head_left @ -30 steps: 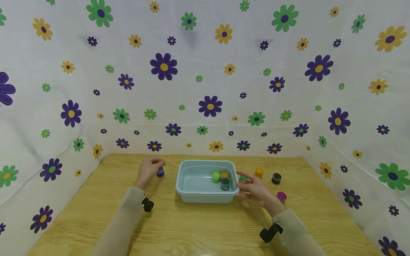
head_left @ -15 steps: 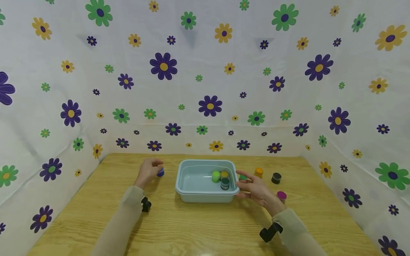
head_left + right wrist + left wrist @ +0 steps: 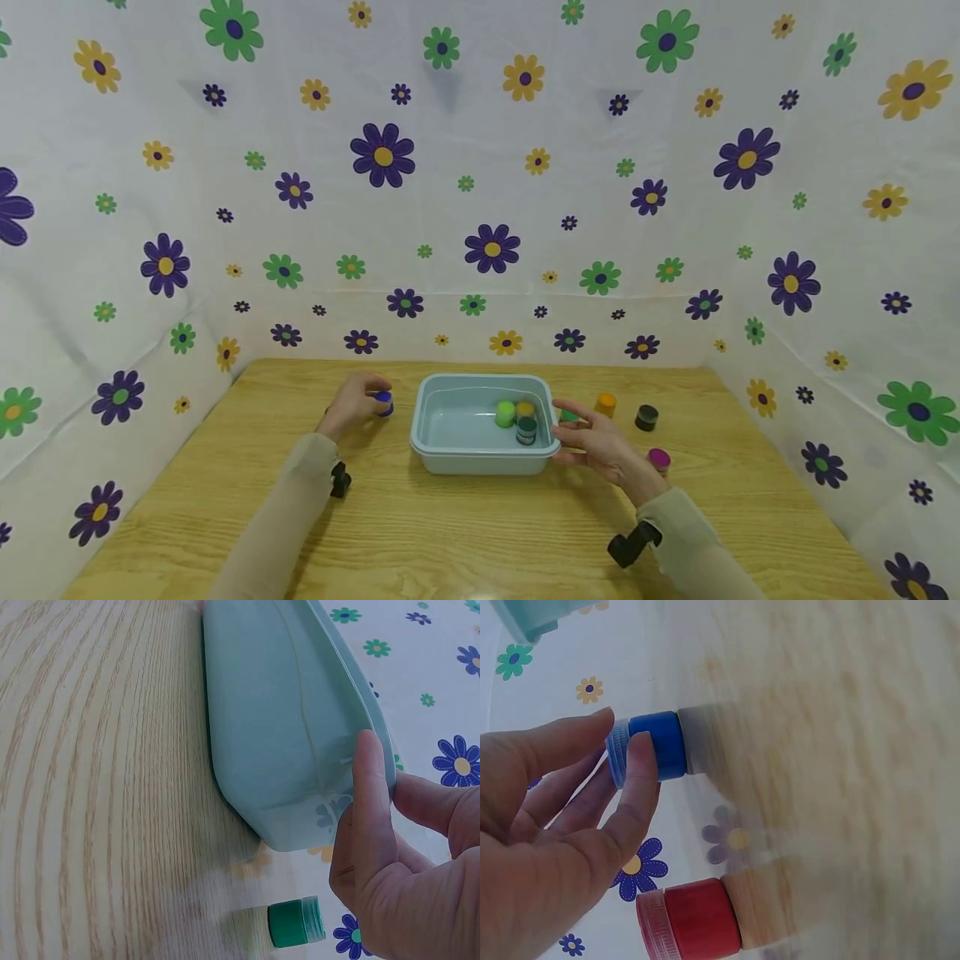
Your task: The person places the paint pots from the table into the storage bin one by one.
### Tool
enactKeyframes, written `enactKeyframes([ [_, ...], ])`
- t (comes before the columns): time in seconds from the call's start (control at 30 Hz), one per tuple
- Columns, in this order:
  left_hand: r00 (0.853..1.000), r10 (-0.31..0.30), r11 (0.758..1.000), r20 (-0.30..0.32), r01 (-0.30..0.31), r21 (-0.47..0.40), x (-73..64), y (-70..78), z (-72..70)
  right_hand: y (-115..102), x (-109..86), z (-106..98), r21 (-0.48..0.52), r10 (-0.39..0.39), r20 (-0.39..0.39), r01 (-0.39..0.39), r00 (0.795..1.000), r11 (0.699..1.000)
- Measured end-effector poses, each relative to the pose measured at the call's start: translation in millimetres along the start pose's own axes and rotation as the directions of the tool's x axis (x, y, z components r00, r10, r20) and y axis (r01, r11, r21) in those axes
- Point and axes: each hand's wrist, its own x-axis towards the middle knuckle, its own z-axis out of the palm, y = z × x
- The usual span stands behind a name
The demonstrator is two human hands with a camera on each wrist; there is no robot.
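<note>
My left hand [image 3: 356, 403] pinches a small blue paint jar [image 3: 667, 742] between thumb and fingers, left of the light-blue plastic tub. In the left wrist view the thumb is at its clear lid and a finger lies along its side. A red paint jar [image 3: 701, 919] stands close by, hidden behind the hand in the head view. My right hand [image 3: 600, 446] holds the right end of the tub [image 3: 480, 464], its fingertips and thumb at the rim near a corner. Inside the tub are a light-green jar [image 3: 506, 414], a yellowish jar [image 3: 526, 411] and a dark jar [image 3: 527, 431].
Right of the tub stand a green jar [image 3: 289, 924] partly behind the right hand, an orange jar [image 3: 606, 406], a black jar [image 3: 647, 417] and a magenta jar [image 3: 659, 460]. Flower-printed cloth [image 3: 435, 208] walls the wooden table [image 3: 480, 542] at back and sides.
My left hand has come down around the blue paint jar and shifted slightly right with it, toward the tub. The right hand and the tub have stayed in place.
</note>
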Motion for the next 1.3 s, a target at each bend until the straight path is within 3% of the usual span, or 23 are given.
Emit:
enactKeyframes([
  [0.33,0.996,0.029,0.998,0.081,-0.034,0.05,3.0,-3.0,4.2,2.1,2.0,-0.5,0.005,0.009,-0.012,-0.009,1.0,1.0],
  [0.63,0.995,0.022,0.998,0.095,-0.027,0.052,-0.8,1.3,1.4,1.9,1.6,0.5,0.007,0.01,-0.01,-0.01,1.0,1.0],
  [0.77,0.995,0.044,0.999,0.086,-0.043,-0.015,-1.7,6.4,-2.5,1.3,1.0,-0.2,0.0,0.006,-0.009,-0.006,1.0,1.0],
  [0.87,0.995,0.049,0.993,0.089,-0.039,-0.11,-1.9,9.0,-4.3,1.3,1.1,-1.3,-0.002,0.001,-0.006,-0.001,1.0,1.0],
  [1.1,0.995,0.062,0.953,0.074,-0.038,-0.3,-3.7,17.1,-2.8,3.9,1.6,-3.0,0.005,0.004,0.004,-0.004,1.0,1.0],
  [1.3,0.998,0.064,0.928,-0.027,-0.07,-0.366,-8.1,30.5,4.7,3.2,1.6,-1.0,0.012,-0.001,0.006,0.001,1.0,1.0],
])
